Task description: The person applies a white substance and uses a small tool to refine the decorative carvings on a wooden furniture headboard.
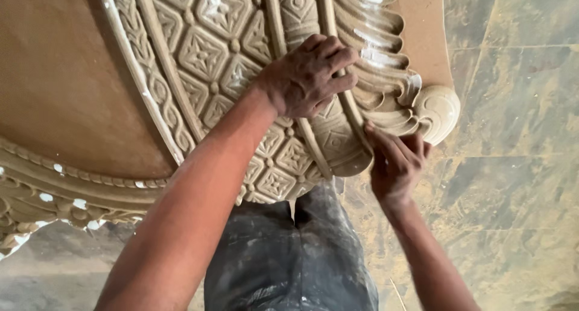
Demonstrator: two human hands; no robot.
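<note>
Tan, dust-coloured carved wood fills the upper half of the view: a large ornamental panel with a lattice of diamond rosettes, beaded borders, a band of fluted scallops and a scroll curling at its lower right corner. It hangs out over a marbled, dust-streaked floor, in front of the person's dark, stained trousers; what carries it cannot be seen.

The left hand lies curled on the carving, knuckles up, fingers bent and pressed against the raised rib where the lattice meets the fluted band. Whether something small, such as an abrasive scrap, sits under those fingers cannot be told. The right hand comes up from below, fingers drawn loosely together, tips touching the lower edge of the flutes just beside the scroll; it shows nothing held either.

Pale filler or primer patches gleam in several flutes, and white spots dot the borders at the left. By that, the step in hand looks like hand-finishing the relief: rubbing or smoothing the grooves by the corner while the other hand steadies. The next move would call for light, narrow fingertip pressure following each flute's curve, sparing the crisp ridges and the thin scroll edge.
</note>
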